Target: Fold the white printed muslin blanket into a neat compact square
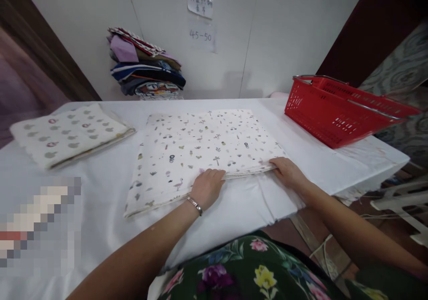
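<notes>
A white cloth point(200, 141) printed with small flamingos, palm trees and rainbows lies folded in layers on the table in front of me. My left hand point(207, 186), with a metal bracelet at the wrist, is closed over the middle of its near edge; the thumb is partly hidden. Near the right front corner, my right hand point(288, 173) pinches the same edge between fingers and thumb. The cloth lies mostly flat, and its stacked layers show along the near side.
On the left lies another folded cloth point(68, 133) with apple-like prints. A pile of folded fabrics point(147, 68) stands at the back against the wall. A red plastic basket point(334, 113) is at the right of the white-covered table point(234, 211). Paper signs point(200, 3) hang behind.
</notes>
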A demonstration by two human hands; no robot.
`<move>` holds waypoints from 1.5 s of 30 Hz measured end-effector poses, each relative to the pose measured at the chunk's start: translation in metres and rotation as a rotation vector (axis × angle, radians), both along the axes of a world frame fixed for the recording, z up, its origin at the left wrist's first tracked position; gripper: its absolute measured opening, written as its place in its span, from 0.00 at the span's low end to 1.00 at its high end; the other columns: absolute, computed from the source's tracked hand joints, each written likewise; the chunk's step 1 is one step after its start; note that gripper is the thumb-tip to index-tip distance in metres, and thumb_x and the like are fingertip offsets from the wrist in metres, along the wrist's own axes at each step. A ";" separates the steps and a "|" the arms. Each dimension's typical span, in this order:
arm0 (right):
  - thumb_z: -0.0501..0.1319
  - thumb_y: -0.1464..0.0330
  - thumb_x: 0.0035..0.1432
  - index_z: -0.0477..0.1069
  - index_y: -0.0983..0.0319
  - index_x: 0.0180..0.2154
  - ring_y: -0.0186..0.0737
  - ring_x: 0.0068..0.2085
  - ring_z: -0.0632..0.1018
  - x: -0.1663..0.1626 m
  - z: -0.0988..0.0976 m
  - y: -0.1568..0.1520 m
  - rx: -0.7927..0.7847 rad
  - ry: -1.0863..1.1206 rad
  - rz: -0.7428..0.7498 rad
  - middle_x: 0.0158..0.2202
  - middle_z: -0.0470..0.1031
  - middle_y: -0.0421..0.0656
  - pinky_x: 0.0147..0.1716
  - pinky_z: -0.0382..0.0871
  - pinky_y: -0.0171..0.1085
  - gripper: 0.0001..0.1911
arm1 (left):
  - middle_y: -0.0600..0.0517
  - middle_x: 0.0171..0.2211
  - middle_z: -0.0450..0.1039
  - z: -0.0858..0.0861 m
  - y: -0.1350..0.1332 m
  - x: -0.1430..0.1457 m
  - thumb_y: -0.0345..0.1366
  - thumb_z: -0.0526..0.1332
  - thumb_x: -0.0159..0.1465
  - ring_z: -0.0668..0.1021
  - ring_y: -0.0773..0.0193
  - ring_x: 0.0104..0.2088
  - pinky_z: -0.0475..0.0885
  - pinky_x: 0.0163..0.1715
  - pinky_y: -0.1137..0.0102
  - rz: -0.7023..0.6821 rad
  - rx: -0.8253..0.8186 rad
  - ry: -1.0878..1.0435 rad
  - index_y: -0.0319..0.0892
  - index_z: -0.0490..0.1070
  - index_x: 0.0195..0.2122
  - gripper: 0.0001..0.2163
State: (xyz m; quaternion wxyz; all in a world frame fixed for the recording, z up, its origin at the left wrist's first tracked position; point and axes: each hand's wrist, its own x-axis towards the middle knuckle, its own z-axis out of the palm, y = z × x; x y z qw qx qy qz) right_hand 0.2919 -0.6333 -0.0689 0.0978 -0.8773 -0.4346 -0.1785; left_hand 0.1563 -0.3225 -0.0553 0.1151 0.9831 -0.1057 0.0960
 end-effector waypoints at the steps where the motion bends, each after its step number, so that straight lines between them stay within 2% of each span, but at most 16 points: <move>1: 0.52 0.71 0.58 0.66 0.64 0.45 0.46 0.42 0.74 0.004 0.000 -0.003 0.010 -0.006 -0.017 0.40 0.73 0.50 0.42 0.69 0.47 0.12 | 0.48 0.38 0.72 0.000 0.000 0.000 0.34 0.53 0.64 0.72 0.59 0.40 0.67 0.39 0.65 -0.003 -0.008 0.004 0.41 0.66 0.46 0.10; 5: 0.53 0.69 0.59 0.65 0.63 0.45 0.47 0.42 0.74 0.018 0.003 -0.010 0.096 -0.040 -0.056 0.41 0.73 0.50 0.41 0.70 0.47 0.12 | 0.48 0.37 0.72 -0.003 0.003 0.003 0.34 0.51 0.65 0.72 0.59 0.39 0.68 0.38 0.64 -0.005 -0.034 -0.010 0.41 0.67 0.45 0.10; 8: 0.52 0.71 0.58 0.65 0.63 0.42 0.47 0.46 0.73 0.020 0.007 -0.007 0.105 -0.068 0.008 0.44 0.72 0.51 0.43 0.68 0.49 0.10 | 0.48 0.37 0.72 -0.006 0.004 0.004 0.35 0.50 0.65 0.72 0.59 0.39 0.68 0.38 0.64 0.005 -0.055 -0.029 0.41 0.67 0.45 0.11; 13: 0.51 0.77 0.56 0.65 0.62 0.40 0.47 0.52 0.69 0.001 0.009 0.009 0.104 -0.070 0.084 0.51 0.68 0.52 0.47 0.66 0.49 0.10 | 0.48 0.37 0.73 -0.008 0.006 0.006 0.35 0.50 0.65 0.73 0.59 0.39 0.68 0.39 0.65 0.016 -0.084 -0.045 0.41 0.67 0.45 0.11; 17: 0.53 0.77 0.57 0.65 0.61 0.42 0.47 0.57 0.64 -0.020 0.009 0.029 0.116 -0.052 0.137 0.56 0.63 0.52 0.50 0.63 0.52 0.11 | 0.48 0.36 0.73 -0.011 0.006 0.008 0.36 0.51 0.65 0.73 0.59 0.38 0.69 0.38 0.64 0.047 -0.119 -0.046 0.42 0.68 0.45 0.11; 23: 0.52 0.76 0.60 0.68 0.61 0.39 0.45 0.61 0.58 -0.035 0.006 0.060 0.075 -0.028 0.287 0.59 0.60 0.49 0.53 0.61 0.51 0.09 | 0.49 0.39 0.74 -0.014 0.007 0.010 0.37 0.51 0.65 0.73 0.59 0.40 0.68 0.38 0.65 0.056 -0.118 -0.038 0.42 0.67 0.46 0.11; 28: 0.53 0.73 0.62 0.67 0.60 0.41 0.46 0.62 0.57 -0.035 0.005 0.072 0.047 0.018 0.246 0.59 0.60 0.49 0.53 0.60 0.53 0.08 | 0.49 0.38 0.74 -0.011 0.006 0.009 0.37 0.50 0.65 0.73 0.60 0.39 0.68 0.38 0.64 0.061 -0.131 -0.026 0.42 0.67 0.46 0.12; 34: 0.54 0.71 0.61 0.66 0.61 0.42 0.46 0.61 0.58 -0.034 0.002 0.075 0.106 0.029 0.194 0.59 0.60 0.50 0.53 0.61 0.53 0.07 | 0.49 0.37 0.74 -0.010 0.005 0.008 0.36 0.51 0.65 0.73 0.60 0.39 0.69 0.38 0.64 0.052 -0.141 -0.035 0.42 0.67 0.45 0.11; 39: 0.52 0.72 0.62 0.67 0.61 0.36 0.46 0.61 0.59 -0.034 0.001 0.076 0.090 0.021 0.221 0.57 0.62 0.50 0.52 0.61 0.52 0.06 | 0.49 0.37 0.73 -0.011 0.005 0.008 0.36 0.52 0.65 0.73 0.59 0.38 0.68 0.37 0.64 0.050 -0.138 -0.041 0.42 0.67 0.45 0.10; 45: 0.53 0.72 0.62 0.69 0.61 0.36 0.46 0.60 0.61 -0.037 0.006 0.072 0.110 -0.046 0.253 0.55 0.66 0.49 0.51 0.62 0.51 0.07 | 0.49 0.37 0.74 -0.010 0.005 0.006 0.37 0.52 0.65 0.73 0.59 0.38 0.68 0.38 0.64 0.043 -0.143 -0.039 0.41 0.67 0.45 0.11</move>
